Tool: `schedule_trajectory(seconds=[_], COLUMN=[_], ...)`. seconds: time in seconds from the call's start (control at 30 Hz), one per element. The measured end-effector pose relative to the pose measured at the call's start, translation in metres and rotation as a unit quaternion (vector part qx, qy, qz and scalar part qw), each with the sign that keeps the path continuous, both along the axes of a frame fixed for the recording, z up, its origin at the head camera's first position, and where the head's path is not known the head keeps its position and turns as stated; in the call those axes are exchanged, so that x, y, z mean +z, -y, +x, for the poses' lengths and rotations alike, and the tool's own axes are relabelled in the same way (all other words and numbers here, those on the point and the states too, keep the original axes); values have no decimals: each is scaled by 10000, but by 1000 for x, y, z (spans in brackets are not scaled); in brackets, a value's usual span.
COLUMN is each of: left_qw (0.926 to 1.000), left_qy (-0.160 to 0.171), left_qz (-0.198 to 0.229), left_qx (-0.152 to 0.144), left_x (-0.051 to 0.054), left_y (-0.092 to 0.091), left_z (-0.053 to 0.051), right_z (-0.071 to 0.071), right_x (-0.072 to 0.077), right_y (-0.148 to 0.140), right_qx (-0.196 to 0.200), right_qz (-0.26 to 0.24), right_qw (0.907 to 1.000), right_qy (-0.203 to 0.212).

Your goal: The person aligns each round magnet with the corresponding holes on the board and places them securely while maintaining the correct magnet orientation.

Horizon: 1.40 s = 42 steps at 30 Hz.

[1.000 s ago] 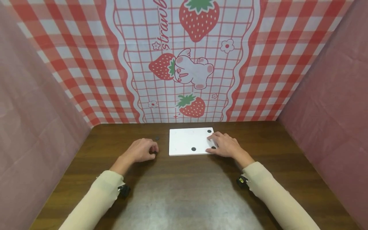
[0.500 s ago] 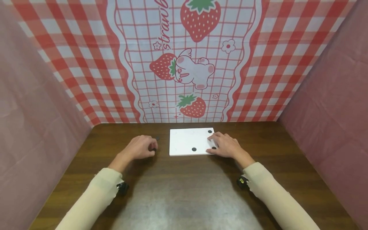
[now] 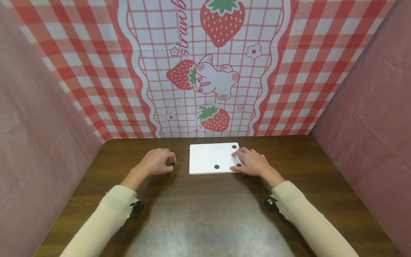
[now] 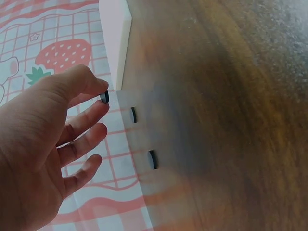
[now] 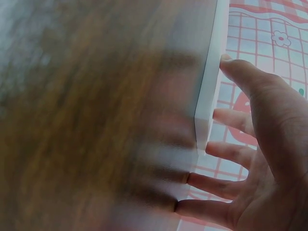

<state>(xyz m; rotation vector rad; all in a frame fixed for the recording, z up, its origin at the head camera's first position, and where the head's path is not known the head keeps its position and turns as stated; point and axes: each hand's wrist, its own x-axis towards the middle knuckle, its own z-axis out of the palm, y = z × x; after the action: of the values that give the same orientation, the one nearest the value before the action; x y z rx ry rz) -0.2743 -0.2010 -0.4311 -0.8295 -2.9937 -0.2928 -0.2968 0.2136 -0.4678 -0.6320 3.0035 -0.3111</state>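
Observation:
Between thumb and index finger, my left hand (image 3: 155,162) pinches a small black disc (image 4: 104,97), held above the table to the left of the white board (image 3: 202,157). Two more black discs stand out below in the left wrist view, a nearer disc (image 4: 133,115) and a farther disc (image 4: 152,160), both lying on the table. My right hand (image 3: 253,162) rests on the board's right end with spread fingers. On the board are a disc (image 3: 234,146) at the far right corner, a disc (image 3: 216,166) at the near edge and a disc (image 3: 239,165) partly beside the right thumb.
Faint round marks show on the board's white top. The brown wooden table (image 3: 205,214) ends at a strawberry-patterned checked cloth (image 3: 106,71) behind. Pink cloth walls (image 3: 369,125) stand on both sides.
My left hand has moved slightly away from me with the pinched disc, and its fingers now partly cover a disc on the table. The right hand stays put on the board.

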Motion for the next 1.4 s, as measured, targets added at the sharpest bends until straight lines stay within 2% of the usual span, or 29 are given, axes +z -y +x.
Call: schedule_trajectory(seconds=[1.13,1.4], left_qw=[9998,9998], left_qy=[53,53], left_qz=[146,162], left_qx=[-111,-92], left_x=[-14,-12], left_y=[-14,-19], left_z=[-1,0], right_z=[0,0], right_x=[-1,-1], right_y=[0,0], right_qx=[-54,-58], right_qz=[-63,-55], right_qw=[10000,10000], right_qy=[15,19])
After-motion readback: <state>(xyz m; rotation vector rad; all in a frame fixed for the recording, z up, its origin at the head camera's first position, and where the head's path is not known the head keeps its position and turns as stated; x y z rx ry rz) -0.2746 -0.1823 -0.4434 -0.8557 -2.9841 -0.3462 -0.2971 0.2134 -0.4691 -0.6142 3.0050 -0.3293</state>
